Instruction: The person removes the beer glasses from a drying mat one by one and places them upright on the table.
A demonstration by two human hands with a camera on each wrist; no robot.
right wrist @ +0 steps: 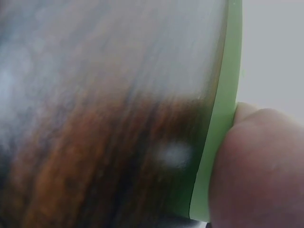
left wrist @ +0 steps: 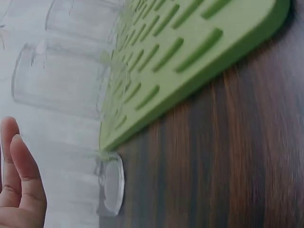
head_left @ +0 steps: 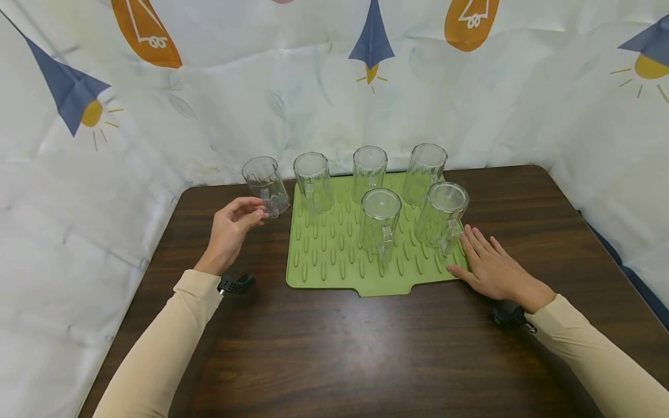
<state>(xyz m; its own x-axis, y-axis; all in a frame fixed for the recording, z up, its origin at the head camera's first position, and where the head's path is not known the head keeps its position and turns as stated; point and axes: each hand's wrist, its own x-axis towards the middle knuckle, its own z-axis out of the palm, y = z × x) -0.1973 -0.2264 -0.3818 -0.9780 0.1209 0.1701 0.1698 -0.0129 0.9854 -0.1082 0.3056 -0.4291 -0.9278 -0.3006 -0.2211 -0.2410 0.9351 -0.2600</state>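
My left hand is at a clear glass mug left of the green drying mat. Its thumb and fingertips are right by the mug's handle in the head view. In the left wrist view two fairly straight fingers overlap the mug, whose thick base rests on the table. My right hand lies with its fingers spread at the mat's right edge, beside a glass mug whose closed bottom faces up. The right wrist view shows a blurred finger against the mat's green edge.
Another bottom-up mug stands at the middle of the mat. Behind stand three more mugs: one at left, one in the middle and one at right. A printed white curtain hangs behind the dark wooden table.
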